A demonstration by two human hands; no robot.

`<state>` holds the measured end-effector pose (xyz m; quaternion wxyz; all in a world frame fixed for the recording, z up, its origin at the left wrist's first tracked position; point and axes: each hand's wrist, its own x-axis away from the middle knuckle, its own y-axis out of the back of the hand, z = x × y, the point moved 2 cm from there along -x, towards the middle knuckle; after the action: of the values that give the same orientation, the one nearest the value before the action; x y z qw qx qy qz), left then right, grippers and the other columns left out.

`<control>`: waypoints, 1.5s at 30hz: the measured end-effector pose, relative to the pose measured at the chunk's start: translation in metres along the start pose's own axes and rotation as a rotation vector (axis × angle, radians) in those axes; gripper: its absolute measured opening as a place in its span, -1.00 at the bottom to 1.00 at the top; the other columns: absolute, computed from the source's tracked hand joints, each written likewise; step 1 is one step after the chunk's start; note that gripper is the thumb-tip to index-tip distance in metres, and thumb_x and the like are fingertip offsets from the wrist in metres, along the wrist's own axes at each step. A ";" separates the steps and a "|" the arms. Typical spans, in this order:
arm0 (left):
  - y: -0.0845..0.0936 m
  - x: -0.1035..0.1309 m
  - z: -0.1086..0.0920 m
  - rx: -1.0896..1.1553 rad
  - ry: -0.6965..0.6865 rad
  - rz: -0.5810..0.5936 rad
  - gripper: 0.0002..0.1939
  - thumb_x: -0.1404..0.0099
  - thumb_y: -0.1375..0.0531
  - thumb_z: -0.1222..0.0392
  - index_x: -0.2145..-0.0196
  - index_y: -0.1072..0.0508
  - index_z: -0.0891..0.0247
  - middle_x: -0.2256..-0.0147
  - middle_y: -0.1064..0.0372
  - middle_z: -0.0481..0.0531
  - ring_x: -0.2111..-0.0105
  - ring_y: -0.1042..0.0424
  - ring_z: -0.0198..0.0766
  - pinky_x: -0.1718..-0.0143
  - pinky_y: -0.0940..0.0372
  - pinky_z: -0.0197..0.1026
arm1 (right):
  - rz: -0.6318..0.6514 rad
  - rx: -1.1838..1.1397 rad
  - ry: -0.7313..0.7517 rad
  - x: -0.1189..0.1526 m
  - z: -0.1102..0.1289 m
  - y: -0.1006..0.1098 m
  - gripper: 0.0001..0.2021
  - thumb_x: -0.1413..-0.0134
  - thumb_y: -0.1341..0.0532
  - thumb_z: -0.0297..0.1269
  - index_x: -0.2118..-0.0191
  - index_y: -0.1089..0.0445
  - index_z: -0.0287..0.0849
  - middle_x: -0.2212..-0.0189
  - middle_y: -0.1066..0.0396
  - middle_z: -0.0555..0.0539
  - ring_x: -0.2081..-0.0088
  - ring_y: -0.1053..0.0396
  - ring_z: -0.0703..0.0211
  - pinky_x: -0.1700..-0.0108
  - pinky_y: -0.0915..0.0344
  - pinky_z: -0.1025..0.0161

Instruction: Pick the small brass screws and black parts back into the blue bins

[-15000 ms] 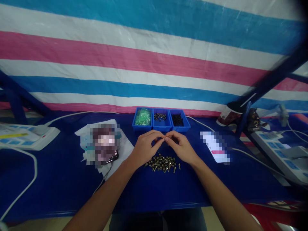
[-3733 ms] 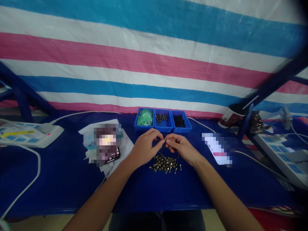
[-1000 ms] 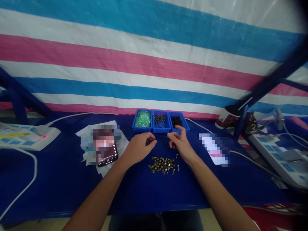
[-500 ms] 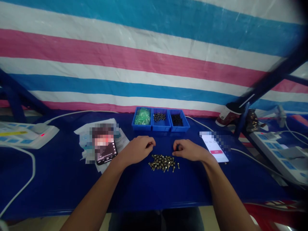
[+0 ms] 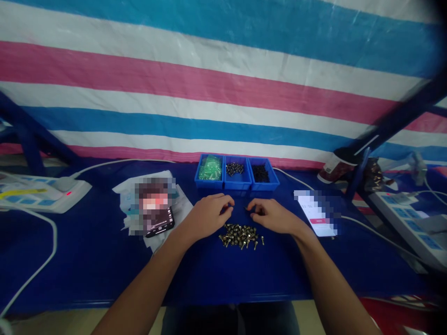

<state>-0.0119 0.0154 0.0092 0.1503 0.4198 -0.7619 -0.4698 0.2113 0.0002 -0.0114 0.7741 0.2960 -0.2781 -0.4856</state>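
- Your left hand (image 5: 211, 215) is curled; I can't tell whether it grips anything.
- Your right hand (image 5: 272, 216) curls opposite, apart from it, its grip equally unclear.
- The heap of small metal parts (image 5: 240, 236) lies between your forearms, nearer you than the blue trays (image 5: 237, 185).

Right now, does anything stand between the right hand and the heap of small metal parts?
Nothing visible does. The right hand is just beyond the right part of the heap of small metal parts, and only blue tabletop shows between them.
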 end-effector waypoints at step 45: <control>-0.002 -0.004 -0.011 0.049 -0.017 -0.217 -0.82 -0.39 -0.09 0.16 0.10 -0.43 0.15 0.22 -0.44 0.00 0.25 -0.43 -0.22 0.25 -0.30 -0.17 | -0.360 -0.791 0.095 -0.022 0.026 -0.021 -0.66 0.04 -0.38 -0.18 0.12 -0.42 -0.13 0.34 -0.46 -0.02 0.46 -0.30 0.27 0.43 -0.24 0.30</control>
<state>-0.0017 0.0118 0.0137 0.0818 0.4994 -0.7244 -0.4681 0.1722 0.0077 -0.0126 0.7429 0.0426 0.0214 -0.6678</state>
